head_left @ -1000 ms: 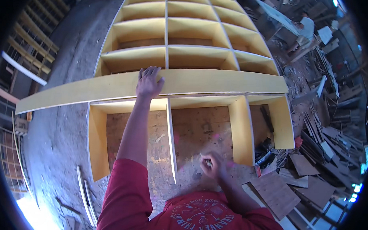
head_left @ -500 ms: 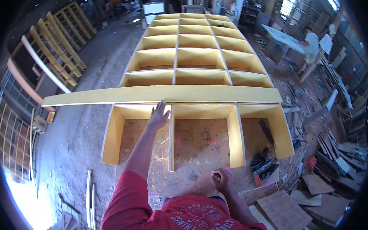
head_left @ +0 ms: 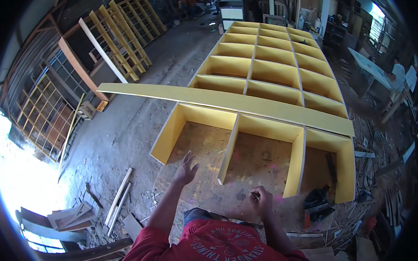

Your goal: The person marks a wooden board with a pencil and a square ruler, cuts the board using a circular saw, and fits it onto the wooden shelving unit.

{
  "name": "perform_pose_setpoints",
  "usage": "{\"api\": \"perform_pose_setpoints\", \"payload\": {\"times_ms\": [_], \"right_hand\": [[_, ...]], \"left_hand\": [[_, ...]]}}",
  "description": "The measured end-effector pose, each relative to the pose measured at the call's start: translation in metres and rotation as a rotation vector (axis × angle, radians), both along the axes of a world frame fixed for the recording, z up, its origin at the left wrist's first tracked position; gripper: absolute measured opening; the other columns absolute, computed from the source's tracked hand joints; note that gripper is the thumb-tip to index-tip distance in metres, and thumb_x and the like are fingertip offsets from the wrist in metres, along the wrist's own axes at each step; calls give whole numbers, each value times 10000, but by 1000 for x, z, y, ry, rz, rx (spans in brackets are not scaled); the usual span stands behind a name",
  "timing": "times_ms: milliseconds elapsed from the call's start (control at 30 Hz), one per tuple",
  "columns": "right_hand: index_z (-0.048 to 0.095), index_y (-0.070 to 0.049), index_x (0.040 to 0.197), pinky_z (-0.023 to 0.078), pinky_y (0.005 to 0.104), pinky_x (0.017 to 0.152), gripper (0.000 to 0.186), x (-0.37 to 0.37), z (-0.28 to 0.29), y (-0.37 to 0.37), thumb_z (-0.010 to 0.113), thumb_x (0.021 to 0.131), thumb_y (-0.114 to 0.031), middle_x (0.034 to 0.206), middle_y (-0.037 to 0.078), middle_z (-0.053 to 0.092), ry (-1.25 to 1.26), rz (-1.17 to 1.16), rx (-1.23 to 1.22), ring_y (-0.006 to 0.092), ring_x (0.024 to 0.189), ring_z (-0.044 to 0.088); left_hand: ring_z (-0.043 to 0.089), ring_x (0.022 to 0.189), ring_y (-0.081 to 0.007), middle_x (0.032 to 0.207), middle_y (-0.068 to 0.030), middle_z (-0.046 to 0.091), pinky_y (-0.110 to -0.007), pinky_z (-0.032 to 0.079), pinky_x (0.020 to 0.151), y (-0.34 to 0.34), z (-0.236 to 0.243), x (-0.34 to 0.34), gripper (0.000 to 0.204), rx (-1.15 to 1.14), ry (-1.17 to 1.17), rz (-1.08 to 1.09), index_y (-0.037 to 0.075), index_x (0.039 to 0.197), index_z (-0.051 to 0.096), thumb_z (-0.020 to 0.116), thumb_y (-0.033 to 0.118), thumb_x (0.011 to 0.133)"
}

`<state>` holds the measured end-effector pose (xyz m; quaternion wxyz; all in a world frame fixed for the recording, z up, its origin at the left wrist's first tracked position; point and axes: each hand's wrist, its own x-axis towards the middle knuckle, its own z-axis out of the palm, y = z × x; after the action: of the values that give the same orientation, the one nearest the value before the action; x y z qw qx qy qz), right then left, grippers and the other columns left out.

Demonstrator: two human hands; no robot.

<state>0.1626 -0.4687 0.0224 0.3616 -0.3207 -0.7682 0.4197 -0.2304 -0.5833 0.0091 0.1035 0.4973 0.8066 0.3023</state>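
My left hand has its fingers spread over the stained plywood surface, in front of the left open compartment. My right hand is closed on something small that I cannot make out, low over the same surface near the middle compartment. A row of three yellow box compartments stands there, open toward me. A long yellow board lies across their back, extending out to the left. Beyond it lies a large yellow grid of many compartments. A black bag sits by the right compartment.
Yellow frames and planks lean at the far left. Wood offcuts lie at lower left and along the right. A person works at a pale panel on the right, and more people are at the back.
My left hand has left the long board and moved down toward me, over the plywood surface. My right hand stays low and closed. The view has swung toward the left.
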Motion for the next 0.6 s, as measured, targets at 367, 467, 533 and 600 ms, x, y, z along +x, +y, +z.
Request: {"api": "perform_pose_setpoints", "payload": {"times_ms": [367,467,533,600], "right_hand": [[691,-28,945,578,389,682,141,-97,28,10,795,853,-51,842,147,718,-44,-133,103,304,755,743],[672,-35,924,531,354,629,112,-142,23,12,771,873,-34,795,96,666,-48,-226,287,218,671,673],[667,-32,932,537,354,648,118,-179,30,12,770,873,-30,820,101,666,-61,-249,315,217,696,676],[663,-30,939,542,355,666,123,-220,35,16,768,874,-27,844,107,666,-78,-265,344,216,721,680]], "left_hand": [[586,1387,-406,1453,-219,642,-476,452,1180,-17,52,-139,355,228,49,137,53,1299,717,723,206,978],[610,1360,-400,1411,-218,669,-466,468,1163,7,66,-193,342,295,6,138,42,1279,720,724,202,976],[628,1333,-401,1389,-215,681,-465,484,1141,29,71,-237,325,338,58,67,32,1255,722,727,198,977],[638,1315,-395,1370,-209,689,-461,497,1127,58,72,-286,325,348,58,32,38,1260,714,729,188,973]]}}
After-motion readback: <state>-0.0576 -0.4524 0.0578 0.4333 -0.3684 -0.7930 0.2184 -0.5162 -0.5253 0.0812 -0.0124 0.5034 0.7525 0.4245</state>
